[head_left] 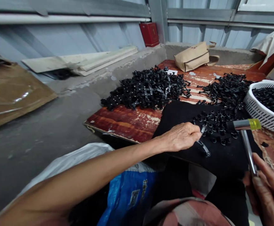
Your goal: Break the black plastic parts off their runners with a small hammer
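My left hand is closed around a small dark linked part, whose curved arms with round ends stick out past the fingers. It is over a black cloth on the table. Right of it, several small black knob-like pieces are scattered on the cloth. My right hand grips a hammer by its metal handle. The hammer head has a yellow face on one end and a black one on the other, and it is raised at the right side of the cloth.
On the worn red-brown table lie a large heap of black linked parts and a second pile. A white basket of small black pieces stands at right. Behind are a beige bag and a red tin. A blue sack sits below.
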`<state>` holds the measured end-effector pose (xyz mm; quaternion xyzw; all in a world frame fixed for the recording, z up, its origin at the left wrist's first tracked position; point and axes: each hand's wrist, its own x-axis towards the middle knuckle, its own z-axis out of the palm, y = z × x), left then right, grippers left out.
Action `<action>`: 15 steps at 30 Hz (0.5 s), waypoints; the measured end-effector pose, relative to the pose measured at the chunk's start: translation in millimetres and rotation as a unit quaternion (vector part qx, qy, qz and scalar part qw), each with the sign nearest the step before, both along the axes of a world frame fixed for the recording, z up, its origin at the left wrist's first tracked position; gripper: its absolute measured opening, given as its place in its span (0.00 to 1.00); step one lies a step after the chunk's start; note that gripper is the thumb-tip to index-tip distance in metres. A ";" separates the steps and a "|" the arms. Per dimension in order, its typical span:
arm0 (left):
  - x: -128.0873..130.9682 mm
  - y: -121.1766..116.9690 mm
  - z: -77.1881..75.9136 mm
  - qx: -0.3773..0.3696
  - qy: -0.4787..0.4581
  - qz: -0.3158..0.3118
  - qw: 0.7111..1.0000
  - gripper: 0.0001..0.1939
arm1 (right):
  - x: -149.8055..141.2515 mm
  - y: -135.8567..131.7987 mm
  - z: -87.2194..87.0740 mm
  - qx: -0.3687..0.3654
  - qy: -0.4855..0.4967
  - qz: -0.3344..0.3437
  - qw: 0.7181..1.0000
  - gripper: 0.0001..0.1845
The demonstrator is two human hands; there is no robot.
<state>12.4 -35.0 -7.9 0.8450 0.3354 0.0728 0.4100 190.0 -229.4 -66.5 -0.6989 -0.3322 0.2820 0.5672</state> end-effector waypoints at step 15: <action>3.1 11.8 -2.7 -0.173 -0.041 -0.029 0.984 0.16 | -1.4 -0.1 -3.7 -0.026 0.056 -0.016 0.998 0.28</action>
